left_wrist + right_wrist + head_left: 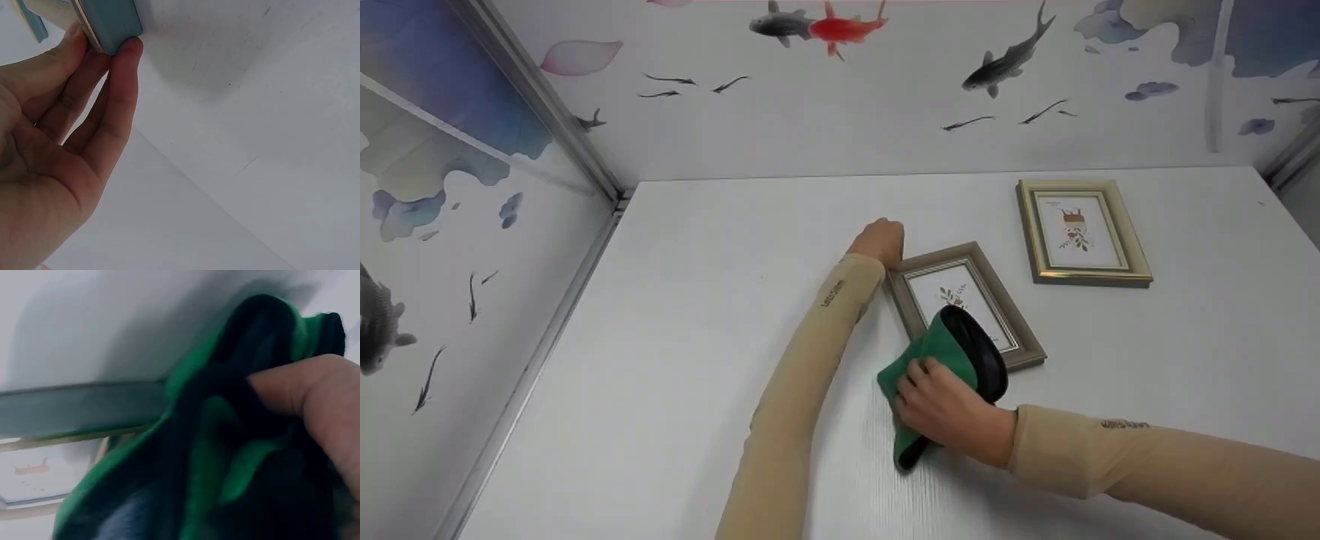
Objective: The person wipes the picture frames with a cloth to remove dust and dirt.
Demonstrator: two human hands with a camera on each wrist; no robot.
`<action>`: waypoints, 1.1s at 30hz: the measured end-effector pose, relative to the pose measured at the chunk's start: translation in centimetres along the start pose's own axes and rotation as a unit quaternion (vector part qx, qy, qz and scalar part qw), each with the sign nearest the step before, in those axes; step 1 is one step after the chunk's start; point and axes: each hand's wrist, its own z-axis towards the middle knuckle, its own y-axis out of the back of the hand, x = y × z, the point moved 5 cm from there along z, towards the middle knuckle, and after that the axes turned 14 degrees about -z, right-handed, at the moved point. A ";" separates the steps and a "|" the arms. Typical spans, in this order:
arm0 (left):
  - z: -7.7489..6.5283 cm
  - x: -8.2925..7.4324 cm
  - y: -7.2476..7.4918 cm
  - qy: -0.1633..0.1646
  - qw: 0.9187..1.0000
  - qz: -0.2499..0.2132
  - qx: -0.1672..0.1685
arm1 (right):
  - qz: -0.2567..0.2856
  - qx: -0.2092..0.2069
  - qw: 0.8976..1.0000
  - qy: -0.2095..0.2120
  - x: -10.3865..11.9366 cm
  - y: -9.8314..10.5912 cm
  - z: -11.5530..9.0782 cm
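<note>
A taupe picture frame [1009, 311] with a floral print lies tilted on the white surface. My left hand [879, 241] holds its upper left corner; in the left wrist view, thumb and fingers of that hand [62, 169] pinch the frame's edge [117, 25]. My right hand [949, 409] grips a bunched cloth [934, 341], green on one side and black on the other, over the frame's lower left part. From the right wrist, the thumb [306, 385] presses into the folded cloth [183, 455] beside the frame's side [73, 408]. The cloth hides the frame's lower left corner.
A gold picture frame [1138, 255] with a small print lies on the white tabletop [660, 322] at the upper right. Behind the table stands a panel [885, 112] printed with fish. Another printed panel [547, 247] borders the left side.
</note>
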 end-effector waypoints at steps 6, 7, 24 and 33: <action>0.1 0.2 0.0 -0.003 1.000 -0.012 -0.002 | 0.025 0.041 0.998 -0.032 -1.5 -2.2 2.8; 0.1 0.2 0.0 -0.006 1.000 -0.014 -0.003 | 0.031 0.056 0.997 -0.034 -1.8 -2.7 3.4; -0.6 1.2 0.2 0.015 0.998 -0.058 0.030 | 0.174 -0.016 0.983 -0.058 -3.5 -3.4 2.8; -1.1 0.2 -0.2 -0.050 0.998 0.040 0.029 | 0.221 -0.099 0.970 -0.013 -2.4 -0.5 -3.8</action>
